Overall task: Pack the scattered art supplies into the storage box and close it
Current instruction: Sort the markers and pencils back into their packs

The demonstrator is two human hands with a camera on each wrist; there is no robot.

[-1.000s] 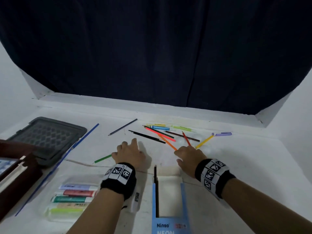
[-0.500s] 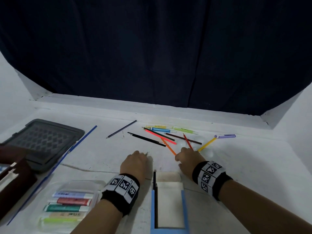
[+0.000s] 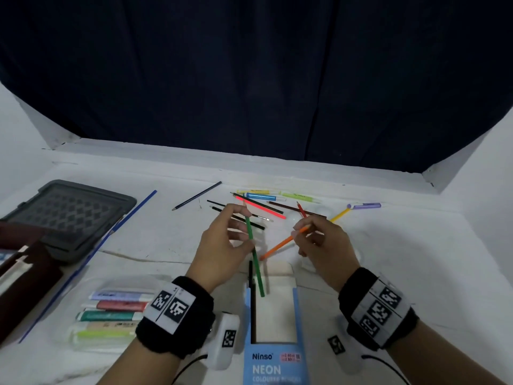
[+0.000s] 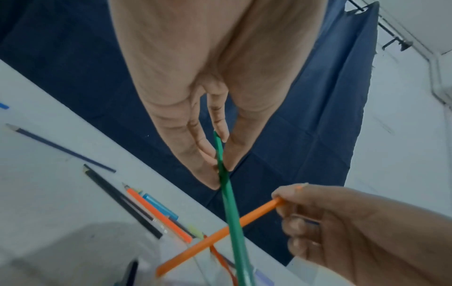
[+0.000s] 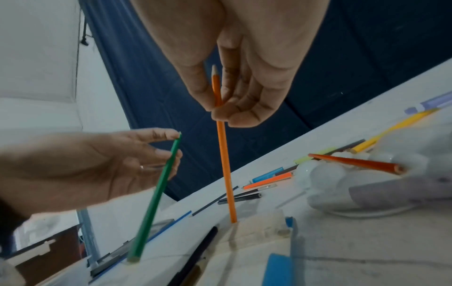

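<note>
Left hand point(image 3: 222, 245) pinches a green pencil point(image 3: 254, 254), its lower end over the open blue pencil box point(image 3: 273, 357). Right hand point(image 3: 324, 245) pinches an orange pencil point(image 3: 280, 245). Loose pencils point(image 3: 261, 208) lie beyond; grey lid point(image 3: 66, 215) and marker case point(image 3: 111, 312) sit left.
</note>
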